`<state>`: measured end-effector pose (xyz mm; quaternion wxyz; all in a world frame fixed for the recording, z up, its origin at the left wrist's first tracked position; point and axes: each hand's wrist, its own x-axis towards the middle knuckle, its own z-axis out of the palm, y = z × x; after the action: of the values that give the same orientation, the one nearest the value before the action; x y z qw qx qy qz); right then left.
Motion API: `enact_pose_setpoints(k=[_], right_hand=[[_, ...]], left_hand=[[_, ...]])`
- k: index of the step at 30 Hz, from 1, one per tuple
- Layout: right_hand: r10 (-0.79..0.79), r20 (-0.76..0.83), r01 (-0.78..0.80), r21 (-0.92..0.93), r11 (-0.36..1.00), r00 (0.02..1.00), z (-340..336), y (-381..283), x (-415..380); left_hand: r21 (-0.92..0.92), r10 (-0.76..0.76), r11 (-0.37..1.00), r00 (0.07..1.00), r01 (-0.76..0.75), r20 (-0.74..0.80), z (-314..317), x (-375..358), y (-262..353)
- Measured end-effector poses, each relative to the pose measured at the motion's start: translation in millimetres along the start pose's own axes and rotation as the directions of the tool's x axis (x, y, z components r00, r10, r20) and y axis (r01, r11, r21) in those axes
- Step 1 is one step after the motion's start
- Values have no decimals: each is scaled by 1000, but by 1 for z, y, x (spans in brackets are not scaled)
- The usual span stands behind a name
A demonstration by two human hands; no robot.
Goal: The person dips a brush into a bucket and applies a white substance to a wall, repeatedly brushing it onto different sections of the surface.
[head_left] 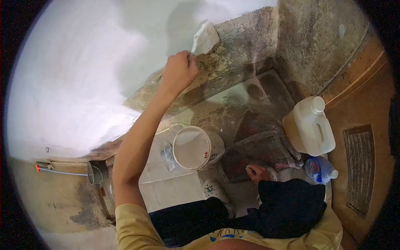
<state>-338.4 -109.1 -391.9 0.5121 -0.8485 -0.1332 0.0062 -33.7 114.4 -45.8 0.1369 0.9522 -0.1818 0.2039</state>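
Raised against the wall, my left hand (180, 73) is closed on the near end of a whitish flat piece (206, 38). The piece lies against or close to the border between the white wall coating (83, 75) and the rough, stained lower wall (246, 35). My right hand (257, 172) is low beside my dark-clothed knee (291, 206), with its fingers curled; what they hold, if anything, is too small to tell. Between my hands a white bucket (216, 148) stands on the floor.
A large jug (308, 129) and a blue bottle (318, 169) stand at the right, near a drain grate (360, 166). Dark mesh cloth (262, 146) lies on the floor. A small packet (168, 158) is beside the bucket. A grey pail (95, 173) is far left.
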Motion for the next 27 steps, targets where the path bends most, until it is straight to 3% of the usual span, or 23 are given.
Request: enact_pose_setpoints(k=[9, 13, 15, 16, 18, 19, 21, 25, 27], right_hand=[[-9, -7, 9, 4, 1000, 1000, -3, -3, 2], [5, 6, -5, -2, 1000, 1000, 4, 7, 1], [-128, -17, 128, -22, 992, 992, -1, 3, 1], [-128, -14, 128, -22, 992, 992, -3, 0, 2], [14, 11, -14, 36, 999, 1000, -6, -6, 4], [13, 12, -14, 35, 999, 1000, -7, -8, 5], [204, 158, -204, -16, 979, 966, -11, -12, 6], [177, 137, -179, 1, 984, 975, -17, -19, 9], [175, 160, -183, 35, 982, 971, -18, -19, 10]], left_hand=[[13, -144, 990, 987, 143, 76, -40, -14, -28], [73, -111, 991, 994, 110, 5, -65, -48, -60], [95, -290, 954, 955, 284, 63, -78, -65, -71], [95, -293, 953, 954, 287, 64, -83, -73, -72], [76, -355, 934, 932, 349, 80, -90, -86, -71], [76, -356, 934, 931, 350, 80, -89, -89, -71], [50, -377, 926, 922, 374, 82, -83, -91, -64], [39, -298, 955, 951, 295, 80, -51, -67, -37], [37, -188, 982, 976, 185, 111, -31, -45, -22]])
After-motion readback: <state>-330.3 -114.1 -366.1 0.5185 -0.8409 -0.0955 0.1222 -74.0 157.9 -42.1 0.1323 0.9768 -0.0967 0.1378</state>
